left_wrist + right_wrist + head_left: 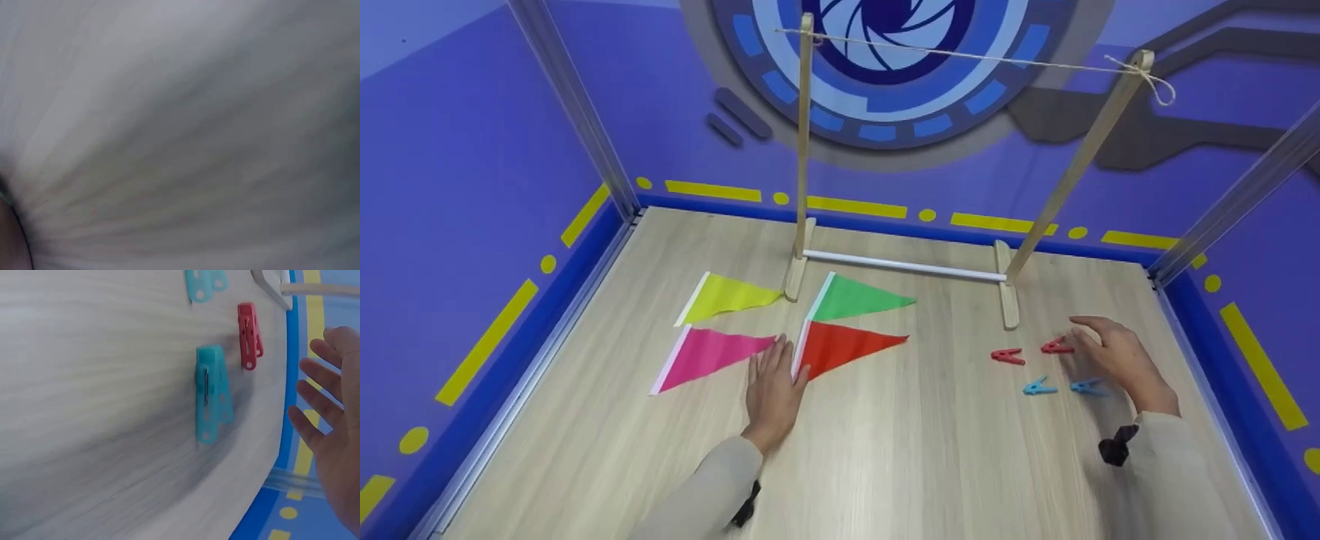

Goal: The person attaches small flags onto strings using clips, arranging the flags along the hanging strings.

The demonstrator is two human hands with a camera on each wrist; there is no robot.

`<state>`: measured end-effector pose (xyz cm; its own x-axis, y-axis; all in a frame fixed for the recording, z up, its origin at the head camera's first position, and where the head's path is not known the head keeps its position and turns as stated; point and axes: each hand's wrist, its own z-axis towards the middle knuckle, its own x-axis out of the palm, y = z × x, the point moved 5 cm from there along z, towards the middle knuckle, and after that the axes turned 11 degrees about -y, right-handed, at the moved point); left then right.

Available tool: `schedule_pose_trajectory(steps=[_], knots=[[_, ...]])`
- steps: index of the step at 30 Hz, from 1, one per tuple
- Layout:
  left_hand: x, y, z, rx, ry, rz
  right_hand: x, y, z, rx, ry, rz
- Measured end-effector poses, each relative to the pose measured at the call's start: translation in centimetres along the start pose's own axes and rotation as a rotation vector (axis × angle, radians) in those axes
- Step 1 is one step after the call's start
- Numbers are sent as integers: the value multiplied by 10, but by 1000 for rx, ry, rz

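Observation:
My left hand [775,391] lies with straight fingers between two pennants. Its fingertips are at the tip of the pink pennant [709,358], and its thumb is by the white edge of the red pennant [844,346]. Whether it presses either cloth I cannot tell. Behind these lie a yellow pennant [729,295] and a green pennant [859,298]. Fingers spread, my right hand [1117,356] hovers beside a red clothespin [1057,346] and a blue clothespin [1086,387]. Another red clothespin [1008,356] and another blue clothespin [1039,386] lie further left. The left wrist view is a pale blur.
Behind the pennants stands a frame with two wooden posts [804,142], joined low by a white rod [904,266]. A string [960,55] spans the post tops, with a bow at the right. Blue printed walls [472,150] enclose the wooden table [900,465].

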<state>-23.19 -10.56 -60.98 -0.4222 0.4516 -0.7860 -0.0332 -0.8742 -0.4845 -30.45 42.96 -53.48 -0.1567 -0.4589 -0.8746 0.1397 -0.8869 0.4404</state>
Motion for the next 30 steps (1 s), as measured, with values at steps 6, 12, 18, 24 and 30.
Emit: schedule_pose_trajectory(steps=[6, 12, 18, 24, 30], knots=[[8, 0, 14, -100, -52, -19, 6, -17, -2, 167, 63, -11], [7, 1, 14, -161, -77, -78, 12, -23, -7, 256, 69, 7], [3, 2, 13, -181, -130, -107, 18, -30, -9, 214, 89, 30], [-1, 3, 11, -183, -222, -254, 20, -36, -13, 180, 165, 51], [-3, 3, 10, -190, -230, -524, 23, -29, -3, 110, 213, 63]])
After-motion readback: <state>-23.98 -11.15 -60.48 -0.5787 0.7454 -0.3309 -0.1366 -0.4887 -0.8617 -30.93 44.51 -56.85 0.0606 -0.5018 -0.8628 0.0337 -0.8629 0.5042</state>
